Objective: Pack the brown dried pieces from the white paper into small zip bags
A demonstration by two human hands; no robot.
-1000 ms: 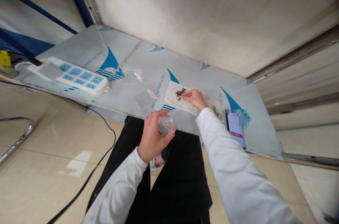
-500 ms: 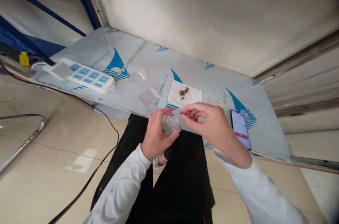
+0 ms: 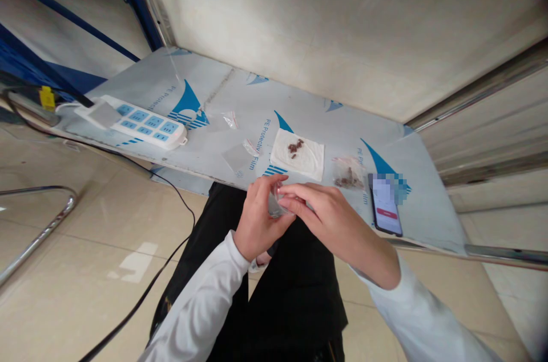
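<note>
My left hand point(image 3: 262, 210) grips a small clear zip bag point(image 3: 277, 206), its thumb and fingers on either side of the bag's mouth. My right hand point(image 3: 317, 208) is closed, fingertips pressed together at that mouth; whatever they pinch is hidden. Behind the hands, several small brown pieces point(image 3: 294, 148) lie on a white tissue point(image 3: 310, 159) on the table. To the tissue's right is another clear zip bag point(image 3: 349, 175) with brown pieces inside.
The film-covered table point(image 3: 308, 105) bears a white power strip point(image 3: 143, 125) at left and a lit phone point(image 3: 386, 208) at right. Small clear bags point(image 3: 231, 120) lie left of the tissue. A black cable point(image 3: 188, 230) runs down to the floor.
My right hand has moved left and down, bringing its fingertips from beside the bag to its mouth. The small dark piece in them is now out of sight. The filled bag has come into fuller view.
</note>
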